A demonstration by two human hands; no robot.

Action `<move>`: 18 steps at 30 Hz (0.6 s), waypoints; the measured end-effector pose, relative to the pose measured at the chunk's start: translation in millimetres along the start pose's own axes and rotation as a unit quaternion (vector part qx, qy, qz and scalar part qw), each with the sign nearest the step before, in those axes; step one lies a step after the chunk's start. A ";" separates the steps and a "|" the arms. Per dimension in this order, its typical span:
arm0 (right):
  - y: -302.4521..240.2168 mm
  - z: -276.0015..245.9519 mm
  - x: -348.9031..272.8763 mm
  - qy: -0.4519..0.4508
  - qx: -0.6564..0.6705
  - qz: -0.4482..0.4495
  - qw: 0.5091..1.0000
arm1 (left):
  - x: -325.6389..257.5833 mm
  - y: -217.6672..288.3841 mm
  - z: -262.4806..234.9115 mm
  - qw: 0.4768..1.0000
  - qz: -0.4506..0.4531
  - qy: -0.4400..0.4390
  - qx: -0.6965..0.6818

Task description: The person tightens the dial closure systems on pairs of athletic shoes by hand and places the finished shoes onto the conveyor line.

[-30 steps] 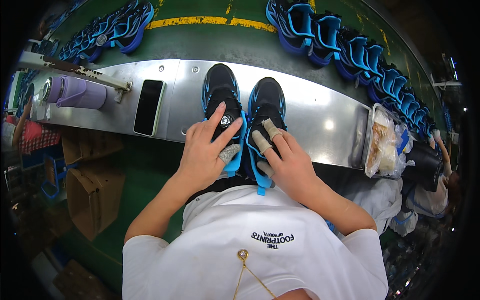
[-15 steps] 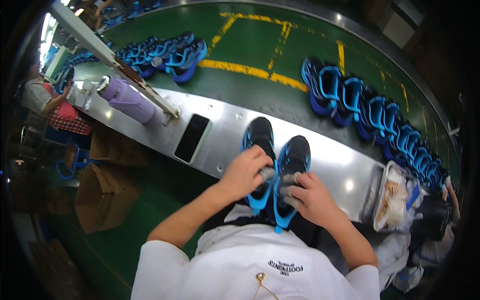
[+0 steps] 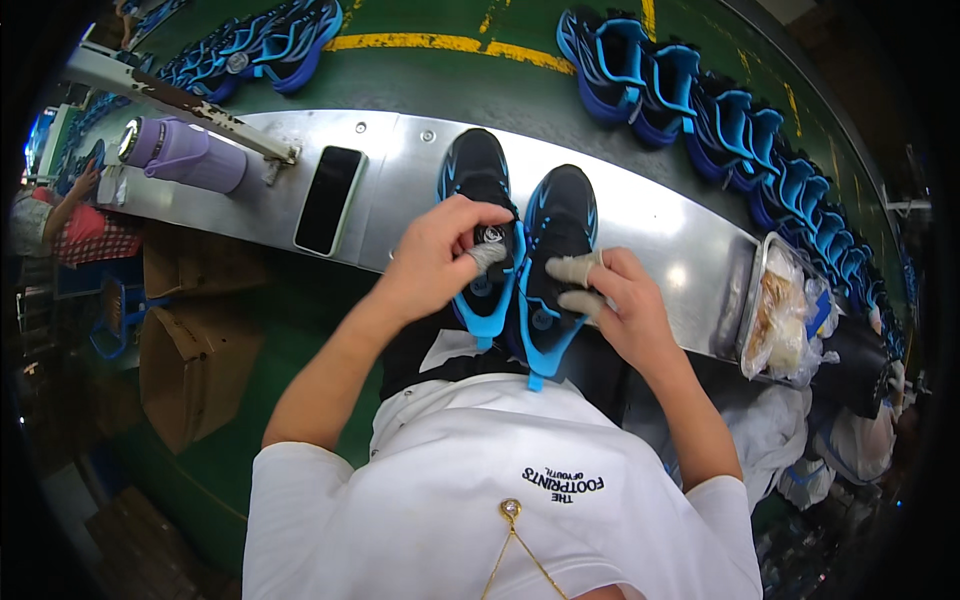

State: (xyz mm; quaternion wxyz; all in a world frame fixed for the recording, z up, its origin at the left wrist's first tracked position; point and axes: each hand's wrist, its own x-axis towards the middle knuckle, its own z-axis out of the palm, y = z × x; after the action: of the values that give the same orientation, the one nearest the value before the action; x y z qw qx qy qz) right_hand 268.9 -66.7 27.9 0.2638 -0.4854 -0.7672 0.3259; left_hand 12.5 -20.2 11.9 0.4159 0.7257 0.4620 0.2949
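Note:
Two black-and-blue sneakers stand side by side at the near edge of the metal ledge, toes pointing away from me. My left hand [image 3: 432,258] is closed on the left sneaker [image 3: 474,160], thumb and forefinger pinching at its tongue beside a small round emblem. A grey cover wraps that thumb. At the right sneaker [image 3: 562,200], my right hand [image 3: 632,308] has its covered fingertips bent onto the tongue and the collar's edge. Both sneakers have bright blue heel collars with pull loops toward my body. The fingertips partly hide the shoe openings.
A phone [image 3: 331,200] and a purple bottle [image 3: 190,153] rest on the ledge to the left, by a metal post [image 3: 185,100]. Rows of sneakers [image 3: 735,125] line the green surface beyond. A bagged-food tray [image 3: 770,315] stands right; cardboard boxes [image 3: 190,375] lie below left.
The whole scene has shifted upward in the picture as my view tilted. My left forefinger now reaches across the tongue, showing the round emblem. Both hands stay at the same sneakers.

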 end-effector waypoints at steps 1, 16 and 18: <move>-2.5 1.2 -2.4 0.009 -0.071 0.034 0.997 | 2.8 -0.3 -4.5 0.998 -0.006 -0.027 -0.050; 3.1 -14.7 -7.9 -0.037 0.110 -0.031 0.993 | 3.3 6.4 10.7 0.999 -0.032 -0.008 -0.010; 6.8 -3.8 -12.1 -0.006 0.081 -0.018 0.997 | 3.1 5.7 10.5 0.999 -0.043 -0.008 -0.020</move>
State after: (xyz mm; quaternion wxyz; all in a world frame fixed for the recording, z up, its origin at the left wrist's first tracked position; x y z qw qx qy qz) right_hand 280.3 -74.7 24.1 0.3034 -0.4463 -0.7488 0.3849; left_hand 24.7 -22.2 12.0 0.4462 0.6988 0.4838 0.2803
